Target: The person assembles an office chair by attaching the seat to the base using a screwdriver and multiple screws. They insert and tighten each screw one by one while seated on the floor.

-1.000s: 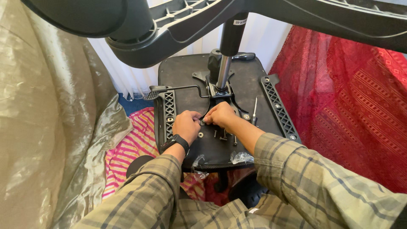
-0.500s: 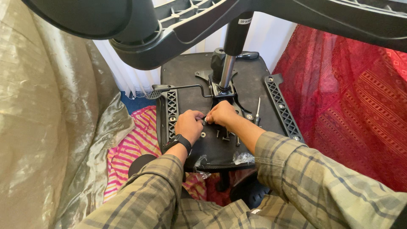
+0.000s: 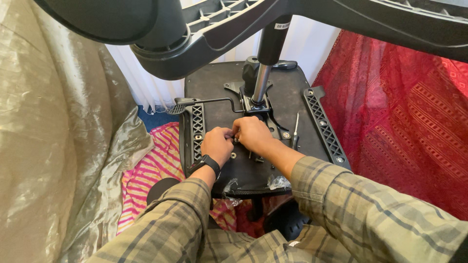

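hands meet at the middle of the upturned seat underside [image 3: 222, 92]: left hand [image 3: 217, 144] and right hand [image 3: 251, 134] pinch narrow on a small fastener, too small to tell, beside loose screws [image 3: 257, 158] kept near.

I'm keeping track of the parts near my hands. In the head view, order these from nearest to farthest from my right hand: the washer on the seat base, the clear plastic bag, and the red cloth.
From the right hand:
1. Washer, just below the hand on the seat base.
2. Clear plastic bag, at the base's near edge.
3. Red cloth, off to the right, beyond the base.
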